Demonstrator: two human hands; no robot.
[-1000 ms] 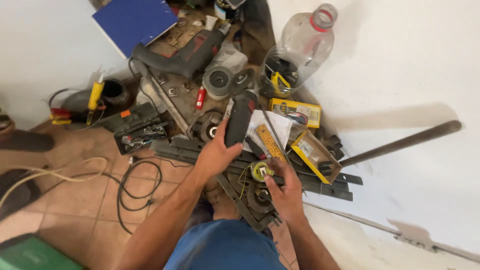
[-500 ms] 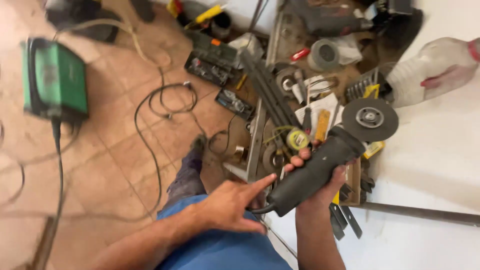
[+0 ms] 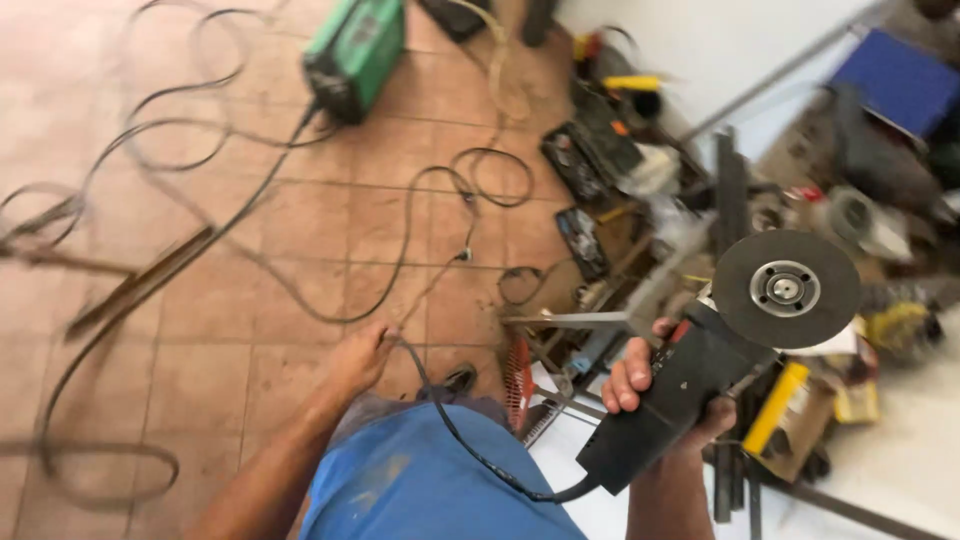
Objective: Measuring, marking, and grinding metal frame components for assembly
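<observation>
Head view, left to right: loose black cables (image 3: 200, 130) trail across the tiled floor (image 3: 250, 300), with a metal strip (image 3: 140, 285) lying among them and a green machine (image 3: 355, 50) at the top. Left hand (image 3: 362, 355) is lowered beside the blue-clad knee, fingers closed on the grinder's black cord (image 3: 470, 445), which loops down to the tool's rear end. Right hand (image 3: 655, 400) is wrapped firmly around the body of the black grinder (image 3: 680, 395), held in the air, its grey disc (image 3: 786, 289) facing the camera. Behind and right of it, blurred tools and a yellow item (image 3: 775, 410) are piled on the floor; a blue board (image 3: 900, 80) sits top right.
</observation>
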